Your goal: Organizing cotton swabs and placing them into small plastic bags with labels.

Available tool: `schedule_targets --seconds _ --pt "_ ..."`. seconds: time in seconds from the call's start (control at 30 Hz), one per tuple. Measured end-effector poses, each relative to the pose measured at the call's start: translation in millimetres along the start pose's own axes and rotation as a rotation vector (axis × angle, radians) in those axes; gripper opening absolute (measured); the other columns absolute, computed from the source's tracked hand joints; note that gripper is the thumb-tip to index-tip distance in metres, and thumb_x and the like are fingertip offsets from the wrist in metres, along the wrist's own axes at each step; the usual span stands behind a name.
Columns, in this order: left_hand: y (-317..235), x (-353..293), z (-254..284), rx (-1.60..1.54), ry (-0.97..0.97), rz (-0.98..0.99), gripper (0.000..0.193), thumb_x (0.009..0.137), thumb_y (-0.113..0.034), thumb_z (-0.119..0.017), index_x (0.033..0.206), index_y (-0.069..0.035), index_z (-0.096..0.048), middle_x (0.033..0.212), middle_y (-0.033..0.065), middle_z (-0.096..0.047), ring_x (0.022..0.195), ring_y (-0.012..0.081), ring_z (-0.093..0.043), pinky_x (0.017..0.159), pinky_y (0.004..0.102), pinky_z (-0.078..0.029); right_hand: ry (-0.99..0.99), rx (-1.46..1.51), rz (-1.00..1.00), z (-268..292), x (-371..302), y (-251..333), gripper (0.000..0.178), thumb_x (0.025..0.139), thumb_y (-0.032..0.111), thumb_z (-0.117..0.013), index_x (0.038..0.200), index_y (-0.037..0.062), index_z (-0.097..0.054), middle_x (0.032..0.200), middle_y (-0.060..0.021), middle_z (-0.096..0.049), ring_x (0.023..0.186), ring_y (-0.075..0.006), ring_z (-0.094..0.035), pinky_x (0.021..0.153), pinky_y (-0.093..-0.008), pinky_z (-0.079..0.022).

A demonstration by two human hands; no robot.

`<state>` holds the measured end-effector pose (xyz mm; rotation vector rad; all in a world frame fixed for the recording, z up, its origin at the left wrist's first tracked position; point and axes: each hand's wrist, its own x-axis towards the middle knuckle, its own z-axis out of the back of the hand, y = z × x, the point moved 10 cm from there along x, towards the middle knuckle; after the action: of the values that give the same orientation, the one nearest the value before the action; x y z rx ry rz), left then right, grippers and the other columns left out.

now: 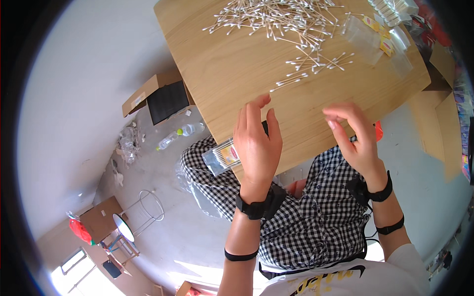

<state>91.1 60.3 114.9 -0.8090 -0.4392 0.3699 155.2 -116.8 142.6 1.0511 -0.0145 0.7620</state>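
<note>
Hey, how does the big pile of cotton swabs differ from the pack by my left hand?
The pile of cotton swabs is loose and jumbled; the pack keeps its swabs in line. The pile shows far more swabs than the pack. The pile lies farther across the table, the pack at its near left corner. Both show white tips.

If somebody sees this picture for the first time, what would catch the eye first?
Probably the big heap of cotton swabs at the far side of the wooden table. Then the left hand and right hand, apart near its near edge, and the black-and-white checkered trousers below.
</note>
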Motion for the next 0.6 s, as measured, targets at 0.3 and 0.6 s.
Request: schedule_targets --seconds 0.3,0.6 --pt "-22 17 46 -0.134 -0.322 -0.046 0.024 0.09 0.002 -0.058 0.114 0.001 -0.058 0.103 0.0112 -0.068 0.098 0.0172 -0.065 0.083 0.0305 -0.049 0.563 0.984 -0.606 -124 -85 26 0.052 0.087 0.02 -0.075 0.128 0.0021 -0.049 0.113 -0.0094 -0.063 0.104 -0.0203 -0.064 0.094 -0.0342 -0.051" --pt "-8 24 61 -0.581 -0.422 0.068 0.026 0.093 -0.001 -0.058 0.119 0.003 -0.052 0.103 0.0113 -0.066 0.095 0.0171 -0.064 0.081 0.0279 -0.048 0.686 0.994 -0.682 -133 -93 42 0.046 0.087 0.019 -0.075 0.122 0.0022 -0.051 0.107 -0.0077 -0.063 0.103 -0.0147 -0.063 0.091 -0.0318 -0.053"
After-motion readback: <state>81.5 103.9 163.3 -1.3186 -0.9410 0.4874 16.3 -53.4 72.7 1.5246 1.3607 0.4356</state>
